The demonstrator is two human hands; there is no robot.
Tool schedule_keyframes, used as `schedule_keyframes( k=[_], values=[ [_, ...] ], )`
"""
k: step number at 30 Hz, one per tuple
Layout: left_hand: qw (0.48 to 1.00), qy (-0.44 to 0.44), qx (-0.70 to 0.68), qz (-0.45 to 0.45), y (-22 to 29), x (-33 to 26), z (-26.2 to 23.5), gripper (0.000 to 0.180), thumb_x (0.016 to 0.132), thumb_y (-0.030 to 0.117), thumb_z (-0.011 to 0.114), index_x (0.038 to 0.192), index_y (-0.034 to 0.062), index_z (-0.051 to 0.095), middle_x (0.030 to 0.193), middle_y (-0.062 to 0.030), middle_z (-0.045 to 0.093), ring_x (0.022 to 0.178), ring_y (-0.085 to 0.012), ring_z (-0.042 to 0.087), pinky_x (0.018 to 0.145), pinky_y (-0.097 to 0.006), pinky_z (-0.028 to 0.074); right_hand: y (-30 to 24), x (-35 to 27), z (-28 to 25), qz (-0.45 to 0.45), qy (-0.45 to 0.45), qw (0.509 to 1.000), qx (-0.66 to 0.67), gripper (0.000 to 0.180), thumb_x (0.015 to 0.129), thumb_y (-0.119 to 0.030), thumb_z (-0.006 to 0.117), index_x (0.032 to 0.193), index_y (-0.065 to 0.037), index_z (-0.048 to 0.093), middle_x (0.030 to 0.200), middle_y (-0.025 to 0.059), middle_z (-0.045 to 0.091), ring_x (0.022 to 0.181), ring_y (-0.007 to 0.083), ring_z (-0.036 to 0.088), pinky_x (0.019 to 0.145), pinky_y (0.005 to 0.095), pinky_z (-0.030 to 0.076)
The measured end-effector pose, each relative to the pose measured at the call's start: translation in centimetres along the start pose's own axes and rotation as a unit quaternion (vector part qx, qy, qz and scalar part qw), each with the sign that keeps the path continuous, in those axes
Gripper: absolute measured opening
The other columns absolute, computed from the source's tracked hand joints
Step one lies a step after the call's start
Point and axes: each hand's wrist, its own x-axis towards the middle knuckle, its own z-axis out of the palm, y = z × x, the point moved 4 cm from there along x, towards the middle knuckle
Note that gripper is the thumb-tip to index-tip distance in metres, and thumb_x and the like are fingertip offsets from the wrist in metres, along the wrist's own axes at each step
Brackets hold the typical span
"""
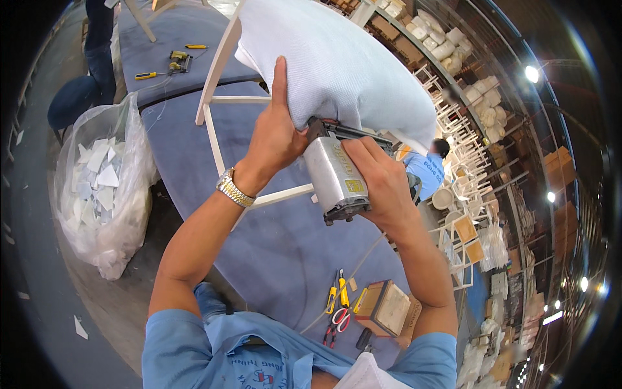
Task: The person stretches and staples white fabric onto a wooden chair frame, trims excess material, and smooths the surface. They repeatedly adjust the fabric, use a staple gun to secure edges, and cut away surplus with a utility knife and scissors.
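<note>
- Through the head camera I see my right hand (pixel 382 181), toward 3 o'clock of centre, with its fingers wrapped closed around a silver-and-black staple gun (pixel 334 172).
- The staple gun sits just above centre; its black top edge is at the fabric, though I can't tell whether they touch. Its broad silver end points toward 6 o'clock.
- My left hand (pixel 278 136), at 11 o'clock, has one digit stretched straight up along the edge of the pale fabric (pixel 343 65). Its other fingers are partly hidden beside the staple gun, so I can't tell how far they close or whether they pinch the cloth.
- The fabric spreads from 12 to 2 o'clock, creased near both hands, over a pale chair frame (pixel 217 97) whose legs show from 10 to 11 o'clock.
- A gold watch (pixel 234 188) circles my left wrist at 9 o'clock.
- The frame stands over a blue-covered table (pixel 272 246).
- Between 5 and 6 o'clock lie red-handled scissors (pixel 341 318) and yellow cutters (pixel 343 292), with a box (pixel 390 311) near them at 5.
- A clear bag (pixel 126 227) of white scraps (pixel 97 170) stands at 9 o'clock.
- Beyond my right hand, at 3 o'clock, I see a co-worker in blue (pixel 427 174).
</note>
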Motion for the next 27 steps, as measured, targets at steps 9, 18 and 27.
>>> schedule_keyframes(
  k=[9, 18, 27],
  values=[
    [0.997, 0.005, 0.074, 0.032, 1.6, 0.1, -0.1, 0.127, 0.079, 0.030, 0.087, 0.158, 0.0009, -0.008, 0.119, -0.0331, 0.065, 0.104, -0.0414, 0.070, 0.088, -0.040, 0.057, -0.4, -6.3, 0.1, 0.070, 0.170, 0.975, 0.121, 0.054, 0.070, -0.012, 0.086, 0.120, -0.007, 0.065, 0.108, 0.0136, 0.072, 0.097, 0.0286, 0.072, 0.085, 0.0379, 0.056],
    [0.999, -0.036, -0.030, 0.003, 7.3, -4.9, 10.0, 0.135, 0.075, 0.034, 0.090, 0.157, -0.0059, -0.010, 0.156, -0.0392, 0.023, 0.141, -0.0466, 0.038, 0.115, -0.043, 0.034, -5.2, -22.7, 3.5, 0.397, 0.353, 0.544, 0.649, 0.046, 0.087, -0.003, 0.075, 0.130, 0.001, 0.059, 0.104, 0.0147, 0.071, 0.070, 0.0129, 0.061, 0.059, 0.0271, 0.052],
    [0.920, -0.385, 0.046, 0.052, 11.1, -7.0, 7.0, 0.106, 0.079, 0.030, 0.088, 0.158, 0.0001, 0.022, 0.078, -0.0087, 0.070, 0.054, -0.0161, 0.060, 0.051, -0.030, 0.047, -8.7, -23.9, 2.5, 0.510, 0.499, 0.620, 0.327, 0.033, 0.088, -0.004, 0.074, 0.121, 0.002, 0.069, 0.109, 0.0119, 0.074, 0.096, 0.0199, 0.071, 0.082, 0.0336, 0.057]
  ],
)
